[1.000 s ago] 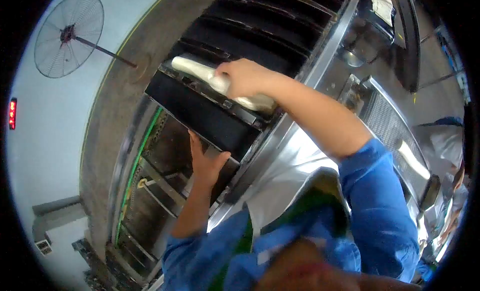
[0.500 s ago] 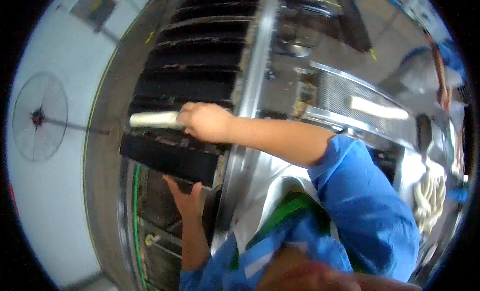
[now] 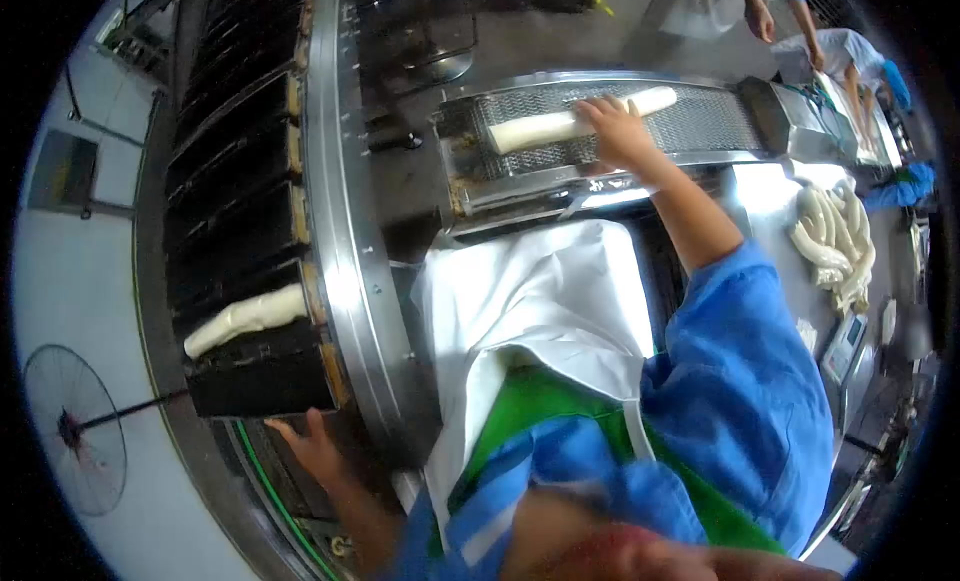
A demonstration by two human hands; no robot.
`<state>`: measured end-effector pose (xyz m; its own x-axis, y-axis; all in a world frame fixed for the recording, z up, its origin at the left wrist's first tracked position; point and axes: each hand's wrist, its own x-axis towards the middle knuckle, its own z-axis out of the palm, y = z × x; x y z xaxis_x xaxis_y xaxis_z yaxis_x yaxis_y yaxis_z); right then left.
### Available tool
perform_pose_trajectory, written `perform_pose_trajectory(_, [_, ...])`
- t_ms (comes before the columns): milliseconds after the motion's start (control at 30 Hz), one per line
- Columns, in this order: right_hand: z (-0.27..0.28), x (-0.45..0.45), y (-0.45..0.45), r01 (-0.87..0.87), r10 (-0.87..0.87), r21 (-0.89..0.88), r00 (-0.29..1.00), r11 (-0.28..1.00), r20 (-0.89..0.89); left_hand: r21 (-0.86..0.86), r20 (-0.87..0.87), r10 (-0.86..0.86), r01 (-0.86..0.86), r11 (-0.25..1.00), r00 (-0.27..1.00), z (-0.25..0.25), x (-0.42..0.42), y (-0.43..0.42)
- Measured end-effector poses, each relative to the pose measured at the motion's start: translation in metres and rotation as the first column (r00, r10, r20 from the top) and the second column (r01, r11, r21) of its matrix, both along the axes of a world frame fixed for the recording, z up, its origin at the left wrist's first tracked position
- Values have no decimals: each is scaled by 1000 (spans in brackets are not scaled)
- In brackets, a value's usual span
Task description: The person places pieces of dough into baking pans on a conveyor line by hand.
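A pale dough roll (image 3: 247, 318) lies in one of the dark trough-like trays (image 3: 262, 379) on the left. Just below the lowest tray, my left hand (image 3: 310, 449) has its thumb and fingers spread and holds nothing. My right hand (image 3: 617, 133) rests on a second long dough roll (image 3: 540, 131), which lies on the metal mesh conveyor (image 3: 710, 121). Its fingers reach over the roll near the middle and curve round it.
A steel rail (image 3: 345, 211) runs beside the trays. On the right, several dough strips (image 3: 838, 236) lie heaped on a metal table near a small scale (image 3: 845, 346). Co-workers' hands (image 3: 760, 21) show at upper right. A fan (image 3: 75, 429) stands lower left.
My right hand has let go of the dough roll in the tray and moved right to the roll on the mesh. The view has swung right. My left hand stays below the trays.
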<state>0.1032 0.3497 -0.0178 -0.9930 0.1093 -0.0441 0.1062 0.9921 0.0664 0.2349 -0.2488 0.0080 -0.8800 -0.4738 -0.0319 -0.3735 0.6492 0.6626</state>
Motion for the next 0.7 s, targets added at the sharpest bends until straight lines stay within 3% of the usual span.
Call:
perform_pose_trajectory(33, [-6, -11, 9, -35, 31, 51, 996, 998, 79, -25, 53, 18, -17, 1000, 998, 6, -3, 3])
perform_pose_trajectory(100, [-10, -30, 11, -102, 99, 57, 994, 993, 47, -54, 107, 67, -62, 997, 992, 16, -6, 16])
perform_pose_trajectory(200, [22, -57, 0, -279, 283, -64, 893, 958, 350, 132, 120, 108, -123, 983, 987, 30, -11, 31])
perform_pose_trajectory(233, [31, -57, -2, -324, 352, -142, 895, 935, 274, 124, 118, 139, -153, 980, 983, 33, -11, 33])
perform_pose_trajectory(300, [49, -64, -20, 29, 95, -262, 889, 965, 449, 199, 64, 101, -112, 974, 993, 35, -8, 36])
perform_pose_trajectory(367, [54, -65, -20, -40, 216, -488, 926, 872, 310, 234, 87, 105, -123, 964, 991, 27, -5, 24])
perform_pose_trajectory(400, [79, -64, -34, 73, 169, -573, 918, 816, 358, 221, 67, 91, -104, 970, 994, 24, -5, 21])
perform_pose_trajectory(433, [56, -75, -16, -44, 308, -825, 938, 564, 161, 208, 54, 78, -88, 974, 996, 23, -5, 21])
perform_pose_trajectory(467, [65, -69, -41, 32, 173, -955, 981, 294, 86, 268, 62, 103, -116, 957, 993, 26, -3, 26])
perform_pose_trajectory(533, [86, -85, -72, 22, 258, -1000, 966, -19, 16, 311, 23, 99, -102, 945, 995, 21, -3, 21])
perform_pose_trajectory(600, [144, -78, -142, 66, 385, -986, 923, -152, 3, 289, -28, 97, -85, 953, 995, 7, -2, 11])
perform_pose_trajectory(700, [185, -62, -243, 58, 522, -893, 827, -447, -207, 259, -92, 109, -82, 963, 990, 7, 1, 12])
